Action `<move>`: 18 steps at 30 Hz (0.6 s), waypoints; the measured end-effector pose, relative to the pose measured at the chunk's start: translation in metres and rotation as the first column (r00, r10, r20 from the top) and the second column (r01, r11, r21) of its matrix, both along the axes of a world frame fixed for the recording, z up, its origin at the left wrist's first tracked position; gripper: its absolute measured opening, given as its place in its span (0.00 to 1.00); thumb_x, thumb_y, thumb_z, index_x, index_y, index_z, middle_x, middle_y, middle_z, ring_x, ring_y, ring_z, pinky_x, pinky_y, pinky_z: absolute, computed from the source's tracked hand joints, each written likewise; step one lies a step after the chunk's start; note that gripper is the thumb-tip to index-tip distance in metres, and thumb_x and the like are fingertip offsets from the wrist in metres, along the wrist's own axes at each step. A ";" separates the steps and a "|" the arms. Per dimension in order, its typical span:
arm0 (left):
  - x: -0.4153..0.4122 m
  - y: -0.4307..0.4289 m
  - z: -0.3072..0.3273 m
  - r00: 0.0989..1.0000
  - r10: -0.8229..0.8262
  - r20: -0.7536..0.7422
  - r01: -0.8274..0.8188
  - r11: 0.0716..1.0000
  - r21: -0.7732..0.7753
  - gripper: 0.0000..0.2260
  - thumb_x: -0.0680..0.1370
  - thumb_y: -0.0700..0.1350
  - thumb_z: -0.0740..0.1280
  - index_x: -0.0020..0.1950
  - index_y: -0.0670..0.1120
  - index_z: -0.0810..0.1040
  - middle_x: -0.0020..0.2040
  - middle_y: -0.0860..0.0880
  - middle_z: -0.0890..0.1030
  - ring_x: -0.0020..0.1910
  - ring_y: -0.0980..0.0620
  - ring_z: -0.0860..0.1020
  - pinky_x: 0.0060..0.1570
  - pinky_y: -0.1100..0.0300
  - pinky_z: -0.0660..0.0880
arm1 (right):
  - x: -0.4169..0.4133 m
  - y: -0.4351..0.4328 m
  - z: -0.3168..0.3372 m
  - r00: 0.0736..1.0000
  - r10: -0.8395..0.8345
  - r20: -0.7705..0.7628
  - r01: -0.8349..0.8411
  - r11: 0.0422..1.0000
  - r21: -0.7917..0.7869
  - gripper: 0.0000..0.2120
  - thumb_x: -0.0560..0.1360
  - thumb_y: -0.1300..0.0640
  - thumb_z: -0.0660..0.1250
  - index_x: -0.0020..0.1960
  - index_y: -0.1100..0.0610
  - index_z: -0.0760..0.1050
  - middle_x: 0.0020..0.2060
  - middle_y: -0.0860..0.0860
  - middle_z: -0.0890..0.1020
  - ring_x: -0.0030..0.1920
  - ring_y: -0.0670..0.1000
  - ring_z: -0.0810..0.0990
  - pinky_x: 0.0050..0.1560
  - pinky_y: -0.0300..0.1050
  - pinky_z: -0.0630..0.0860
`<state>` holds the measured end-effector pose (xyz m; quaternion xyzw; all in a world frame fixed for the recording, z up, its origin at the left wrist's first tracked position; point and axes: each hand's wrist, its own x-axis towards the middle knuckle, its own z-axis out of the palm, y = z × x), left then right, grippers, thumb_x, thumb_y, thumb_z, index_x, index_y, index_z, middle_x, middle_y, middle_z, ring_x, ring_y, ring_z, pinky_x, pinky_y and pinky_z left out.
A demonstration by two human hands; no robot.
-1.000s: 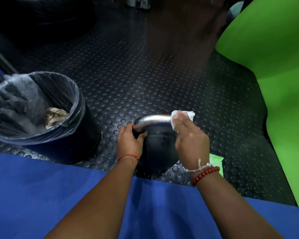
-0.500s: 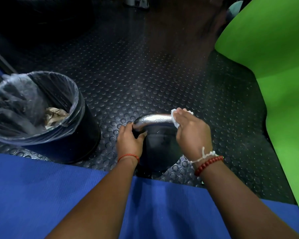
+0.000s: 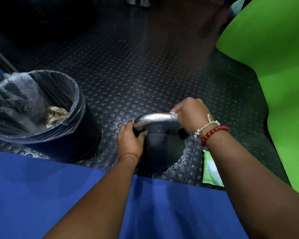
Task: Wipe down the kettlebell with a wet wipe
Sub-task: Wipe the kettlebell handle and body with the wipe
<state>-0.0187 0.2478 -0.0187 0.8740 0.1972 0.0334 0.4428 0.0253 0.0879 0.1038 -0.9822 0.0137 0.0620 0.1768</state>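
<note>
**Handle in hand, body still to wipe**

Head view. We see the kettlebell [image 3: 162, 149] standing on the dark studded floor [image 3: 128, 75], just past the edge of the blue mat [image 3: 41, 187] and between our forearms. Our left hand [image 3: 130, 140] steadies it, with fingers and thumb curled round the left foot of the silver handle [image 3: 155, 119] where it meets the black body. Our right hand [image 3: 192, 114] is closed round the handle's right end with the wet wipe [image 3: 173, 114] bunched inside the fist. Only a small white corner of it pokes out at the fist's edge.

The bare stretch of the handle looks speckled, perhaps damp, so we judge the wiping is at the handle stage. The right bend is being worked now. We cannot tell whether the dark body has been wiped, and we take it as still to do, along with the patch under the left hand. A lined bin [image 3: 76, 94] stands near on the left, and a green pack of wipes [image 3: 210, 168] lies on the floor beside our right forearm.

A second ago the right hand lay flatter on top of the handle's right end, with the wipe showing plainly beyond the fingertips. Since then the hand has rolled over and wrapped the bar, hiding most of the wipe. The left hand and the kettlebell have not shifted. More of the pack shows now that the right forearm has swung aside.
</note>
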 end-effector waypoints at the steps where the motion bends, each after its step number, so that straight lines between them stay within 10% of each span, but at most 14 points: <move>1: 0.000 0.000 0.000 1.000 0.001 0.005 -0.001 1.000 0.002 0.13 0.71 0.51 0.73 0.51 0.46 0.76 0.52 0.50 0.74 0.50 0.48 0.75 0.53 0.55 0.75 | 0.001 0.000 0.002 1.000 0.014 -0.001 -0.014 1.000 0.001 0.17 0.74 0.68 0.60 0.49 0.52 0.84 0.50 0.51 0.84 0.39 0.51 0.78 0.42 0.39 0.74; 8: -0.001 0.000 0.002 1.000 0.002 -0.004 -0.002 1.000 -0.005 0.13 0.72 0.51 0.73 0.51 0.46 0.76 0.52 0.50 0.73 0.50 0.49 0.75 0.53 0.56 0.74 | 0.017 0.000 0.013 0.979 0.058 -0.196 -0.062 0.998 -0.016 0.16 0.75 0.66 0.59 0.48 0.53 0.83 0.46 0.51 0.83 0.30 0.45 0.73 0.26 0.35 0.66; 18: 0.000 -0.001 0.002 1.000 0.009 0.004 -0.009 1.000 0.000 0.12 0.72 0.50 0.73 0.50 0.47 0.76 0.52 0.50 0.73 0.50 0.49 0.75 0.52 0.58 0.74 | 0.023 -0.001 0.026 0.948 0.149 -0.280 -0.175 0.982 -0.070 0.15 0.76 0.63 0.57 0.50 0.60 0.82 0.47 0.54 0.84 0.47 0.53 0.81 0.43 0.45 0.78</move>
